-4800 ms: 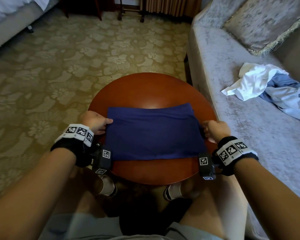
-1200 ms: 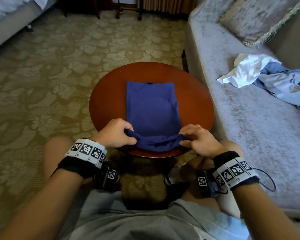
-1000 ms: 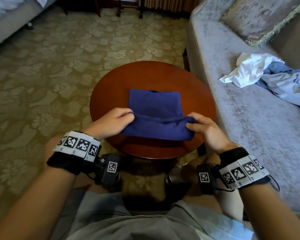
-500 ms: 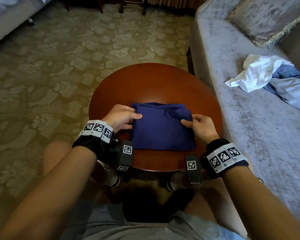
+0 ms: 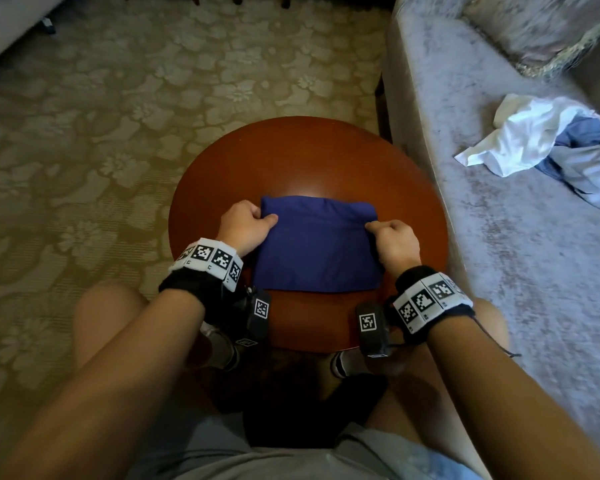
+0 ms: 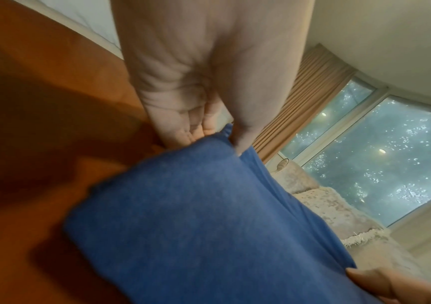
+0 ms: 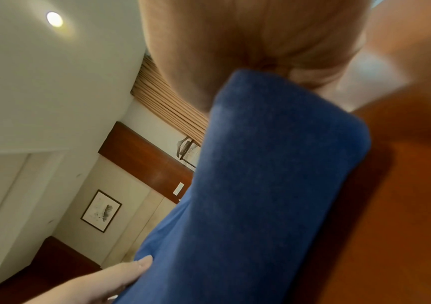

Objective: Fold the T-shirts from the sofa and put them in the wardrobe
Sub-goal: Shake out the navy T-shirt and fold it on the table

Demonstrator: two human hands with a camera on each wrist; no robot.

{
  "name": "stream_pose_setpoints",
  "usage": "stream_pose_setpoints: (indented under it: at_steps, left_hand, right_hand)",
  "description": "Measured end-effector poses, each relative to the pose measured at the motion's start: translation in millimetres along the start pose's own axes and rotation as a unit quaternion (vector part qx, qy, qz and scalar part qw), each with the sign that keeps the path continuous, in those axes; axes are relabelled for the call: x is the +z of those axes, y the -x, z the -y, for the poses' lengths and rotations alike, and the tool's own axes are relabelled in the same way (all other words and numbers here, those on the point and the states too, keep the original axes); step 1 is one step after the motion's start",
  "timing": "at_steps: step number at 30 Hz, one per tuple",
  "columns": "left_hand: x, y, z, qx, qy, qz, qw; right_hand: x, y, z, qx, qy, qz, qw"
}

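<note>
And here's the navy T-shirt (image 5: 317,247) sitting folded into a compact rectangle at the centre of the round wooden surface (image 5: 291,157), mid-frame in the head view. By the look of it, this first shirt is nearly done: the folds are stacked and it only needs squaring off before the trip to the wardrobe, which is nowhere in sight. The left hand (image 5: 245,226) pinches the upper-left corner, thumb on top and fingers curled under the edge; the left wrist view confirms cloth caught between thumb and fingers (image 6: 198,127). The right hand (image 5: 394,242) is curled onto the right edge near the upper corner, thumb pressed on the fabric; its wrist view is too blurred to show the fingers. The shirt itself looks soft and thick, several layers deep, smooth on top with a slight ridge along the far side and rounded, puffy edges. Plenty left to do, though: at the right of the frame, on the grey sofa (image 5: 499,237), a crumpled white shirt (image 5: 520,140) and a light blue shirt (image 5: 589,157) lie in a heap, unfolded.
</note>
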State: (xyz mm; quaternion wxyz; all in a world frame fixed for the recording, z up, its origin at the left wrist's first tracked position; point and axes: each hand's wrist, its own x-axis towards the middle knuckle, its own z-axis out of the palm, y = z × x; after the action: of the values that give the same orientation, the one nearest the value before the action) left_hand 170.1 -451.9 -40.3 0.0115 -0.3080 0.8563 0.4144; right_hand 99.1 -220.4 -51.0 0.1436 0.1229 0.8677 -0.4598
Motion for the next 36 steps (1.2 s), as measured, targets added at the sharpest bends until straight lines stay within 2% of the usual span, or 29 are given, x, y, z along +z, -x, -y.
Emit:
stream_pose_setpoints:
  at_steps: [3,7,13,16,19,23,26,27,29,30,32,34,36]
  left_hand:
    - [-3.6,-0.6,0.4,-0.006,0.042,0.008,0.999]
    - [-4.0,2.8,-1.3,0.020,-0.016,-0.011,1.000]
    - [-5.4,1.8,-15.3,-0.037,0.045,0.023,0.998]
    - [-4.2,-3.9,-19.1,-0.005,-0.046,0.024,0.999]
    - [-0.1,-8.5,-16.2,0.027,-0.164,0.027,0.986]
    - [-1.2,-11.5,-13.9,0.018,-0.253,0.028,0.967]
    - [-7.8,-3.6,-19.9,-0.004,-0.248,-0.032,0.968]
    - [-10.0,2.0,-21.0,0.010,-0.234,-0.062,0.970]
    - [-8.3,15.1,-22.8,0.113,-0.212,-0.102,0.965]
    - [-3.6,22.1,-23.6,0.183,-0.212,-0.092,0.955]
    - [11.4,34.1,-25.9,0.276,-0.250,-0.006,0.928]
    - [30.8,39.0,-22.3,0.272,-0.327,0.106,0.899]
    - [45.1,36.3,-12.1,0.242,-0.397,0.148,0.873]
  right_hand:
    - [-2.7,0.2,3.2,0.010,-0.008,0.020,1.000]
    - [-6.1,0.8,5.2,0.004,0.018,0.021,1.000]
    - [-11.1,0.3,9.5,0.023,-0.029,0.039,0.999]
    - [-12.9,-2.3,16.1,-0.009,0.015,0.043,0.999]
    - [-11.7,-3.1,14.9,-0.071,0.132,0.010,0.989]
    - [-6.2,-3.7,14.2,-0.059,0.161,0.009,0.985]
    - [-13.8,1.1,18.8,-0.031,0.111,-0.018,0.993]
    - [-17.5,6.4,18.0,-0.040,0.089,-0.035,0.995]
    - [-20.2,24.2,13.1,-0.072,0.077,-0.059,0.993]
    - [-17.1,34.2,8.4,-0.089,0.093,-0.064,0.990]
    - [-4.4,49.5,-1.3,-0.131,0.175,-0.049,0.975]
    - [7.3,55.9,-13.2,-0.161,0.289,0.014,0.943]
    - [11.7,52.8,-24.8,-0.151,0.360,0.073,0.918]
